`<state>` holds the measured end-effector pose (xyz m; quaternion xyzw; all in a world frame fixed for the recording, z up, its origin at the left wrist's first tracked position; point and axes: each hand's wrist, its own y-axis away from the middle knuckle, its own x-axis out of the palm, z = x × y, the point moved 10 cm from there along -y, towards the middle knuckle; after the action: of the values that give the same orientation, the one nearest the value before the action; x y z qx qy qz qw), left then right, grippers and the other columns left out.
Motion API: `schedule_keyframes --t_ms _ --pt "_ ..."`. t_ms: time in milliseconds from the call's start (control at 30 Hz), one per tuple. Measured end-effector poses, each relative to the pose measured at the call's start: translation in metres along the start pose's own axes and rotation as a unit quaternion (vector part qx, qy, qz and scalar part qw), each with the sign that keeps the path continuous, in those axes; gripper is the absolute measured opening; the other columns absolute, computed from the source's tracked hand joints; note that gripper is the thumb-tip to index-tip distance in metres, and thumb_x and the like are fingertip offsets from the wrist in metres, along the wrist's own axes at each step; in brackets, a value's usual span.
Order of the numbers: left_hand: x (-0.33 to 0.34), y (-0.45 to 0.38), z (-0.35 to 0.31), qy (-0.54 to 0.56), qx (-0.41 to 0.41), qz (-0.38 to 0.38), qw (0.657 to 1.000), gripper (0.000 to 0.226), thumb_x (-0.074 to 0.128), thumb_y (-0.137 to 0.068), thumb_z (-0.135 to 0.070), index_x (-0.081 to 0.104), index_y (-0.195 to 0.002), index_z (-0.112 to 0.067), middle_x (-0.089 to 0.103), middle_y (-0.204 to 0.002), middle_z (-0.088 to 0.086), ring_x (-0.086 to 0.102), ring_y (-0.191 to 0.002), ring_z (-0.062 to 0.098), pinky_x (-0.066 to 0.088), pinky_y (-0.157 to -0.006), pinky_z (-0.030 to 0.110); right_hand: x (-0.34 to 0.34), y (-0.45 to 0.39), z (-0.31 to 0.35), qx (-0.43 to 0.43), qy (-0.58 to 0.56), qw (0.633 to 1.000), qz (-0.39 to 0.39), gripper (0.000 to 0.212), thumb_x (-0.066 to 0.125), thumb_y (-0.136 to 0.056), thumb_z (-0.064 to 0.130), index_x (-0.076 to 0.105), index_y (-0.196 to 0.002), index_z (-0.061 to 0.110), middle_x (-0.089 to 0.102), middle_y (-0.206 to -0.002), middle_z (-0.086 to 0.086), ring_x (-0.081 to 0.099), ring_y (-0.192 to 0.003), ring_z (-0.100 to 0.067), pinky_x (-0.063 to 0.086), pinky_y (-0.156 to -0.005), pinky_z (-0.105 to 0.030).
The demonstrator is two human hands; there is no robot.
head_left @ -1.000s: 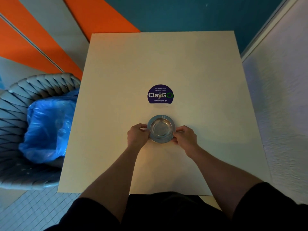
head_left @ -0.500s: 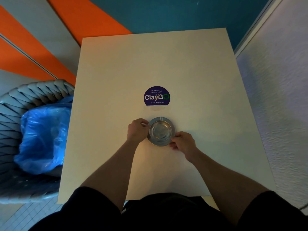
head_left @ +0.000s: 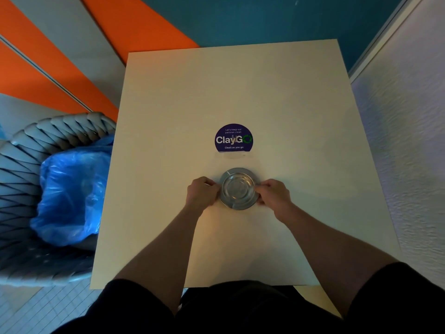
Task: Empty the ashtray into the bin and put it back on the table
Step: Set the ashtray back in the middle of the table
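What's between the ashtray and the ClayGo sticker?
Only bare table, head view. The ashtray sits just short of the sticker, apart from it.

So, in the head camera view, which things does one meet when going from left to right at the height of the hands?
Bin → blue bag → left hand → ashtray → right hand → bare table.

Cream table (head_left: 277, 92): sticker (head_left: 233, 138), ashtray (head_left: 238, 189).
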<state>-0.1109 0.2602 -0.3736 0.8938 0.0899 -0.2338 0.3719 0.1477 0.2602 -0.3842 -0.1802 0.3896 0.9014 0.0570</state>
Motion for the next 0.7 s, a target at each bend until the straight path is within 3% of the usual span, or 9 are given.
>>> schedule_keyframes --t_ms 200,300,533,700 --pt "0.002 -0.008 -0.025 -0.01 0.027 0.0 1.0 0.003 0.07 -0.078 -0.024 0.067 -0.076 -0.024 0.072 -0.076 0.003 0.069 -0.061 0.023 0.062 -0.062 0.034 0.014 0.016 -0.029 0.045 -0.039 0.998 0.032 0.006 0.07 -0.082 0.014 0.068 -0.077 0.011 0.073 -0.062 -0.009 0.073 -0.058 -0.02 0.062 -0.06 -0.035" --pt "0.006 -0.009 -0.025 -0.022 0.032 0.013 0.999 0.005 0.071 -0.079 -0.021 0.068 -0.076 -0.024 0.072 -0.079 0.003 0.07 -0.067 0.025 0.062 -0.064 0.035 0.013 0.014 -0.028 0.044 -0.039 0.998 0.026 0.002 0.068 -0.082 0.01 0.069 -0.08 0.01 0.073 -0.067 -0.011 0.073 -0.059 -0.02 0.062 -0.06 -0.034" --pt "0.006 -0.002 0.003 -0.002 -0.007 0.023 1.0 0.005 0.073 -0.076 -0.012 0.071 -0.079 -0.016 0.074 -0.07 0.008 0.065 -0.053 0.017 0.06 -0.058 0.032 -0.001 -0.001 -0.003 0.02 -0.005 1.0 0.007 0.012 0.068 -0.081 0.011 0.071 -0.092 0.014 0.074 -0.082 -0.01 0.073 -0.066 -0.022 0.062 -0.063 -0.032" --pt "0.006 0.001 0.011 0.013 -0.022 0.032 0.999 0.007 0.075 -0.077 -0.01 0.07 -0.076 -0.015 0.073 -0.066 0.008 0.065 -0.051 0.017 0.062 -0.061 0.036 0.001 -0.005 0.007 0.018 0.001 1.0 0.014 0.023 0.07 -0.081 0.012 0.072 -0.104 0.012 0.073 -0.094 -0.013 0.073 -0.074 -0.024 0.058 -0.053 -0.026"
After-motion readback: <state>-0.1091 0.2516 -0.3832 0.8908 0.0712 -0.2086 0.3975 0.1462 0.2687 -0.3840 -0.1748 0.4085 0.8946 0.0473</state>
